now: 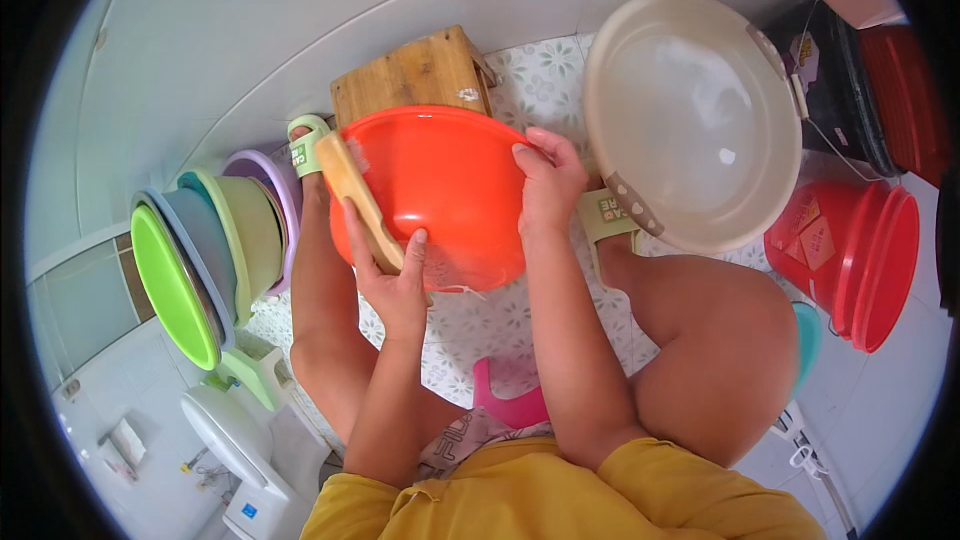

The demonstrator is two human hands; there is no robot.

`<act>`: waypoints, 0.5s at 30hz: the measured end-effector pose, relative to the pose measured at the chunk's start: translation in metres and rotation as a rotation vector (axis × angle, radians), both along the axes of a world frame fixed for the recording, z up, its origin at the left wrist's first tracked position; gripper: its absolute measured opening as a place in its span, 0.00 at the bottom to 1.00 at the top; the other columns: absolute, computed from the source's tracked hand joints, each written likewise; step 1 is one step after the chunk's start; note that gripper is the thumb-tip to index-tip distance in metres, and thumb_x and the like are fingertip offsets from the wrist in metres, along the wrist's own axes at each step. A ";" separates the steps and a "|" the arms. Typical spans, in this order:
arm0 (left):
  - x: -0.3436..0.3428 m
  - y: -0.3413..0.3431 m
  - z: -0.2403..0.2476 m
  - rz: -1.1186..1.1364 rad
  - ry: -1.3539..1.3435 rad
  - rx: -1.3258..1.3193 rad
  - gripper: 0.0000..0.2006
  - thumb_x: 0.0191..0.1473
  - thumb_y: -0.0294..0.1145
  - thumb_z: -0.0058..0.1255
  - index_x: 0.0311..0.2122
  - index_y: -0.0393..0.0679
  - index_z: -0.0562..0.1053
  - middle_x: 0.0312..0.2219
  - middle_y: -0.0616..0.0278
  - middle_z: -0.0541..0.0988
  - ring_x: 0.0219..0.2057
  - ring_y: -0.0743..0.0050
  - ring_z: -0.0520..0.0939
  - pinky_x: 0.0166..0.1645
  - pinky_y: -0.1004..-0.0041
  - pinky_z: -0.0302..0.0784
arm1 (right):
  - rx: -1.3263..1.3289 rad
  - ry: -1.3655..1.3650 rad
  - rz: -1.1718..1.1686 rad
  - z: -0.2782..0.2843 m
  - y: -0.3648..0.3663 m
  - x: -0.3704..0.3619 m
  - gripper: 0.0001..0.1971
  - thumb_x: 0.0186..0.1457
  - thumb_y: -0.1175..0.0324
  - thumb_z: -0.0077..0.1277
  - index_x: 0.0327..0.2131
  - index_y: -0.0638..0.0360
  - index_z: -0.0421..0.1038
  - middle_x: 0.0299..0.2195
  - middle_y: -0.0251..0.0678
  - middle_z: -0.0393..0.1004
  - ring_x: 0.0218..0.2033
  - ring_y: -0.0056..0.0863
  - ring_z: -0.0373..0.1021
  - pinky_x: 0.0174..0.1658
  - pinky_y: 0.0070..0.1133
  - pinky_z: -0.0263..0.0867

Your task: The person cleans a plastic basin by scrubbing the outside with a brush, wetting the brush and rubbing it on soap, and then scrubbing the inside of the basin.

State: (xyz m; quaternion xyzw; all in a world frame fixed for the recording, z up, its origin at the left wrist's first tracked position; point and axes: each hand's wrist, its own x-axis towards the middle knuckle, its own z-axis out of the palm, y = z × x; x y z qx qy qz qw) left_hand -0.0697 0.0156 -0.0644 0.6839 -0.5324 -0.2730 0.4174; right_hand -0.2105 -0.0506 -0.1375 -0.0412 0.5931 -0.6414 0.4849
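A tilted orange-red plastic basin [440, 190] is held up between my knees, its outside toward me. My right hand [550, 180] grips its right side, with the thumb on the wall and fingers at the edge. My left hand [390, 280] is closed round a long wooden scrubbing brush [358, 195], thumb on one side and fingers on the other. The brush lies along the basin's left side; its bristles are hidden. Whitish suds or wet marks show on the basin near the brush and at its lower edge.
A large beige basin [700, 130] with water stands at right, near a red bucket stack [840, 250] and a black container [835, 80]. A wooden stool [415, 75] stands beyond the orange-red basin. Stacked coloured basins [200, 260] lean at left, above a white toilet [235, 435].
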 end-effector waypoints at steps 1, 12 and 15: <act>0.000 0.000 -0.004 0.032 0.007 -0.004 0.38 0.46 0.21 0.55 0.61 0.40 0.51 0.58 0.54 0.56 0.56 0.67 0.61 0.58 0.73 0.56 | 0.009 -0.011 -0.004 0.003 -0.002 -0.002 0.16 0.40 0.78 0.56 0.37 0.65 0.70 0.29 0.35 0.73 0.32 0.22 0.68 0.38 0.17 0.65; -0.006 -0.002 -0.013 0.115 -0.009 -0.032 0.40 0.45 0.22 0.57 0.62 0.43 0.49 0.55 0.55 0.61 0.47 0.73 0.68 0.49 0.77 0.65 | 0.200 0.676 0.646 0.038 -0.012 0.000 0.34 0.32 0.68 0.66 0.47 0.62 0.62 0.54 0.48 0.53 0.55 0.45 0.54 0.54 0.32 0.57; -0.006 0.000 -0.010 0.155 0.048 0.034 0.40 0.45 0.21 0.56 0.62 0.43 0.49 0.48 0.58 0.67 0.36 0.78 0.71 0.40 0.81 0.68 | 0.088 0.668 0.574 0.040 -0.011 0.014 0.32 0.34 0.71 0.64 0.46 0.61 0.63 0.54 0.48 0.54 0.54 0.46 0.54 0.54 0.33 0.57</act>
